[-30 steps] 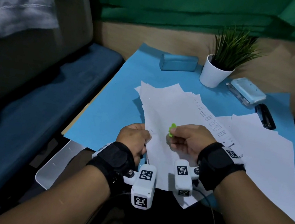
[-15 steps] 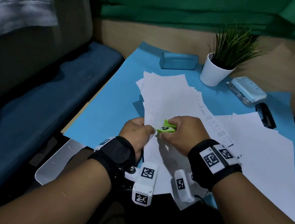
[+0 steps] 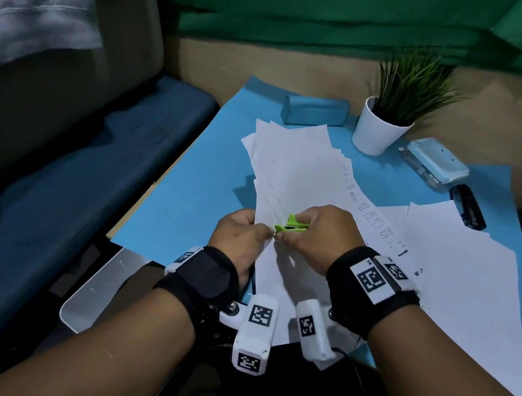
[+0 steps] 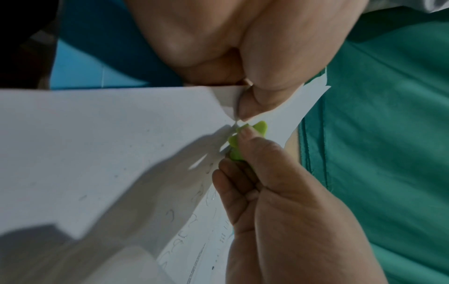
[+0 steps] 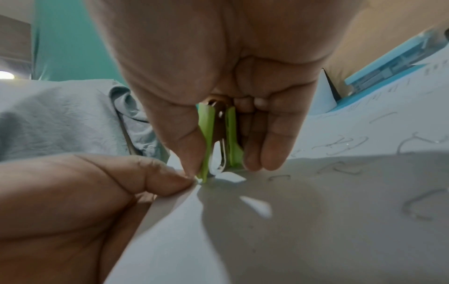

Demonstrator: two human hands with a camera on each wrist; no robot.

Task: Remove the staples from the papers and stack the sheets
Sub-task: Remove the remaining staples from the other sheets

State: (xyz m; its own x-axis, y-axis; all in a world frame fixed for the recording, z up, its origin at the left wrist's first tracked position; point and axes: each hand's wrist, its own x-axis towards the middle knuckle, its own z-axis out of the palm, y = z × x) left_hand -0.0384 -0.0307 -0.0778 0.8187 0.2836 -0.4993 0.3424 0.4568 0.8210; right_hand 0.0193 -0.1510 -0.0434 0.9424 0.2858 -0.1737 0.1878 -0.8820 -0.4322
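Observation:
A white stapled paper set (image 3: 278, 270) lies near the desk's front edge. My left hand (image 3: 239, 235) pinches its raised corner (image 4: 233, 100) between thumb and fingers. My right hand (image 3: 319, 235) grips a green staple remover (image 3: 289, 225), thumb on one wing and fingers on the other. The remover's (image 5: 218, 138) metal jaws point down at the paper's corner, right beside my left thumb (image 5: 160, 176). The staple itself is hidden. Several pulled staples (image 5: 340, 146) lie loose on the sheets (image 3: 292, 168) behind.
A second spread of white sheets (image 3: 467, 277) covers the right of the blue desk mat (image 3: 191, 193). At the back stand a blue case (image 3: 315, 110), a potted plant (image 3: 381, 128), a pale blue box (image 3: 438, 162) and a black stapler (image 3: 467, 206).
My right hand turned the green staple remover and brought it leftward to the paper corner. My left hand took hold of that corner and lifted it slightly.

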